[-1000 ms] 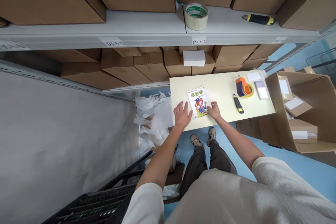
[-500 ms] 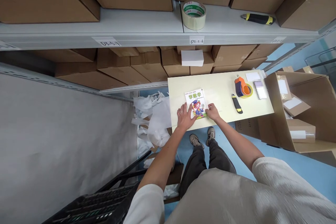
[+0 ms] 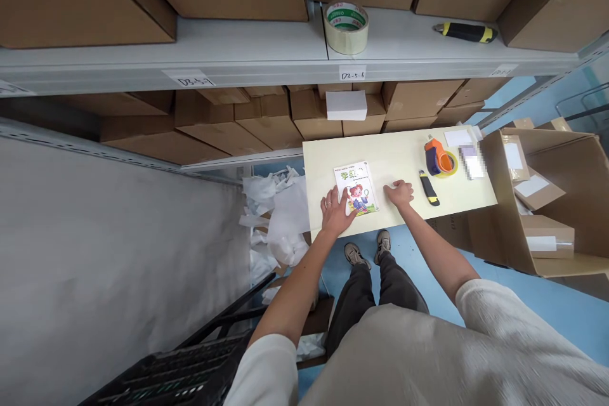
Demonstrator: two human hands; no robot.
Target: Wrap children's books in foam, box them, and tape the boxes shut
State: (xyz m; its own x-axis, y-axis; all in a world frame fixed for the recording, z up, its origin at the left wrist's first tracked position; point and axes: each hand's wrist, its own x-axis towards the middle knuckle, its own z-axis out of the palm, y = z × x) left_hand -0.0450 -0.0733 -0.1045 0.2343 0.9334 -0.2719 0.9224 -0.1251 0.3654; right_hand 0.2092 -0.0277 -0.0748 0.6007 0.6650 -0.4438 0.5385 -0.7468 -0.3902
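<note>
A white children's booklet point(image 3: 358, 179) with green lettering and a cartoon child on its cover lies flat on the pale table point(image 3: 328, 152). My left hand point(image 3: 337, 210) rests on its lower left part, fingers spread over the cover and edge, a ring on one finger. To the right of the booklet, apart from it, is my right hand point(image 3: 399, 193), low over the tabletop with its fingers curled in. Whether anything is inside those fingers is hidden. Right of that hand lies a black and yellow utility knife point(image 3: 429, 188).
An orange and blue tape dispenser point(image 3: 438, 157) sits farther right, near a white paper point(image 3: 457, 138). An open carton point(image 3: 580, 184) with small parcels stands beside the table. Above runs a shelf point(image 3: 247, 41) bearing boxes, a tape roll point(image 3: 346, 38) and another knife point(image 3: 466, 32).
My right hand has left the booklet's right edge and moved right across the table, its fingers curling. My left hand stays in place. The cover's lettering and picture look partly different now.
</note>
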